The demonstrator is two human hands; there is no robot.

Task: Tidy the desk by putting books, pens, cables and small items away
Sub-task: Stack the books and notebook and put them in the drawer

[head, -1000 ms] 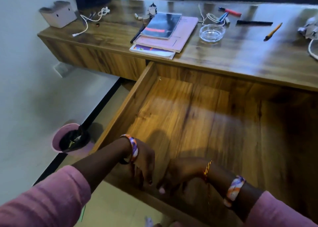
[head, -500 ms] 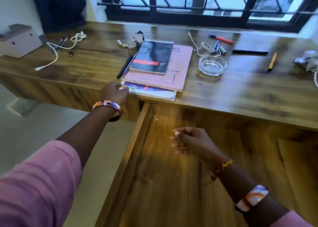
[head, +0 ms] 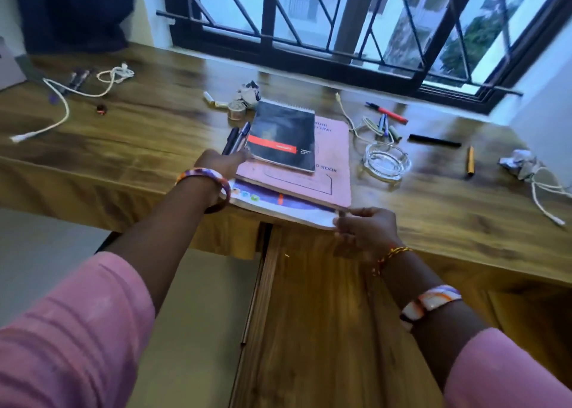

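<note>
Bracketing the stack of three books (head: 297, 172) at the counter's front edge: left hand (head: 223, 163) on its left side, right hand (head: 365, 225) pinching the near-right corner; wooden open drawer (head: 309, 314) directly below.

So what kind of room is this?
Probably a study corner in a home. There's a long wooden desk under a barred window, a stack of books, and scattered pens and a charging cable.
</note>
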